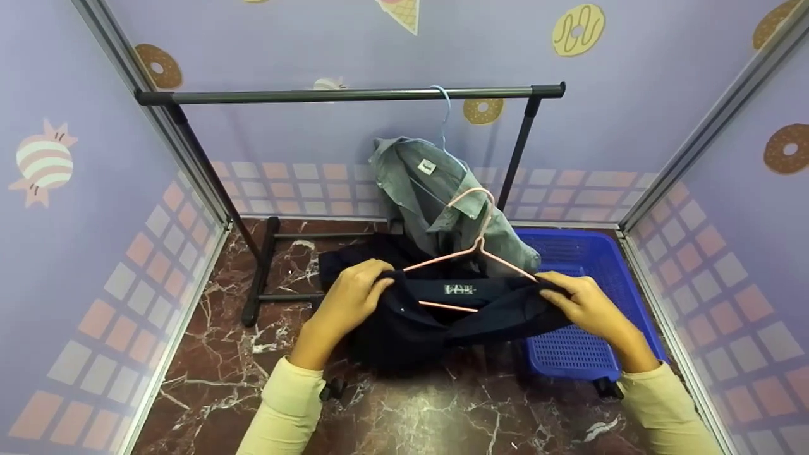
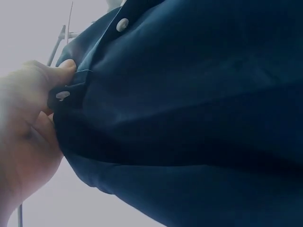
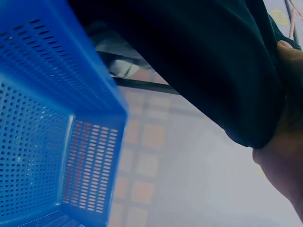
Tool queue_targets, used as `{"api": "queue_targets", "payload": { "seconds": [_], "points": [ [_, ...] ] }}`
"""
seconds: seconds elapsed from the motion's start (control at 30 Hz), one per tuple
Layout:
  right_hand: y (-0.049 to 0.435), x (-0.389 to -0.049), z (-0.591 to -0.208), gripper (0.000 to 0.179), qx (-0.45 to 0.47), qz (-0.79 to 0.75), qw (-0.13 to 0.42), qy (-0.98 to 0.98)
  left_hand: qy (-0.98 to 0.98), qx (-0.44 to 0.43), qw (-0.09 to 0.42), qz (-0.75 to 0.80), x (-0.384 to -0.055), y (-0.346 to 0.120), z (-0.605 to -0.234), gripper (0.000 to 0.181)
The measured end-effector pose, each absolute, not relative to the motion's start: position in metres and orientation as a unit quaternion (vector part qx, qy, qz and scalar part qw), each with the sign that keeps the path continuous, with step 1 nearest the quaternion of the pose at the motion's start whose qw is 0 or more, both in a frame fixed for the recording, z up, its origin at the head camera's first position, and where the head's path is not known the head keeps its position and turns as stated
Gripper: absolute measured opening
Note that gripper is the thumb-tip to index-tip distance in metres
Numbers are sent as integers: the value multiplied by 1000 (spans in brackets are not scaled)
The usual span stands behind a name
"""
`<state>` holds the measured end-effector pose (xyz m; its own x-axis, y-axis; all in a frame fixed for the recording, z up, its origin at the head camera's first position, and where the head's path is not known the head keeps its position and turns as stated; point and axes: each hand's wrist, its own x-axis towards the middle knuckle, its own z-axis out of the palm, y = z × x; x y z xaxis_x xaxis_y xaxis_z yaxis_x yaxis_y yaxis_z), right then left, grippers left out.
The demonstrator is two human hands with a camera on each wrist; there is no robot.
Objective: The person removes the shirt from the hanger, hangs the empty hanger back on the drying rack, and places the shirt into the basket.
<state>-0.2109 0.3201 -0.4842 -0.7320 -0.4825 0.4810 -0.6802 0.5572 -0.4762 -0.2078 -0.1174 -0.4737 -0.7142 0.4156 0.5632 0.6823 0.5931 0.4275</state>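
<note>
A dark navy shirt with a collar and small white buttons hangs spread between both hands. Its left shoulder is pinched by my left hand, thumb in front, and the left wrist view shows the thumb near a button. On the other side my right hand pinches the right shoulder. A pink hanger sits inside the shirt, its hook standing up above the collar and its lower bar showing through the neck opening. Behind it, a grey-green shirt hangs from the rack on a blue hanger.
The black clothes rack stands at the back against the patterned wall. On the right, a blue perforated basket rests on the dark marbled floor. Panel walls close in both sides.
</note>
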Motion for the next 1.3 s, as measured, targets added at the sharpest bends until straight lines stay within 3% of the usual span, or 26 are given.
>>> {"api": "queue_targets", "payload": {
  "seconds": [0.4, 0.8, 1.3],
  "points": [
    [315, -211, -491, 34, 343, 320, 171, -866, -867, -297, 199, -347, -211, -117, -487, 10],
    [310, -211, -492, 28, 334, 333, 142, -870, -878, -271, 204, -338, -212, -119, -487, 11],
    [313, -206, -486, 32, 332, 331, 158, -869, -868, -278, 209, -354, -217, -103, -478, 10]
  ]
}}
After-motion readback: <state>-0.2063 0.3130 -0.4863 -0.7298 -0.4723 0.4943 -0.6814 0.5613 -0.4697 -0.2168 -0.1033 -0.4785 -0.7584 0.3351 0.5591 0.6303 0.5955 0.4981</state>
